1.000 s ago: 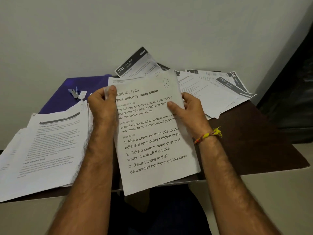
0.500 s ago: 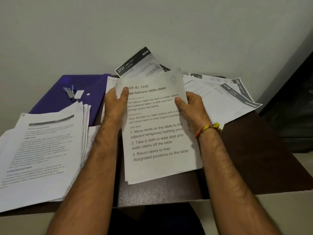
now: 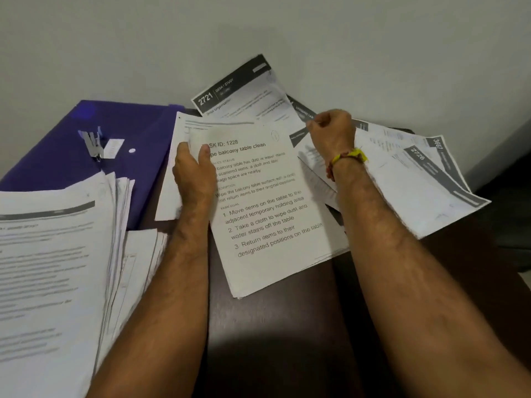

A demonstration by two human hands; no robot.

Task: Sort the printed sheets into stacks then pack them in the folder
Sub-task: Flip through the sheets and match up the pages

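**Sheets held and spread on a dark table**

Dark brown table (image 3: 273, 340) against a pale wall, seen from the head camera. Left hand (image 3: 194, 176) grips the upper left edge of a thin bundle of printed sheets (image 3: 267, 214), thumb on the printed face and fingers behind; the top page reads "Wipe balcony table clean", and the bundle lies tilted at the table's middle. Right hand (image 3: 330, 133) is curled over the fanned sheets (image 3: 402, 185) at the far right, with fingertips drawn together at a dark-banded page; whether they pinch it cannot be told. A yellow thread band (image 3: 349, 157) circles that wrist. Sheet 2721 (image 3: 241, 90) leans on the wall behind. A purple folder (image 3: 57, 156) lies far left, bearing a small clip (image 3: 93, 143). A thick stack of sheets (image 3: 54, 268) overlaps its near edge.
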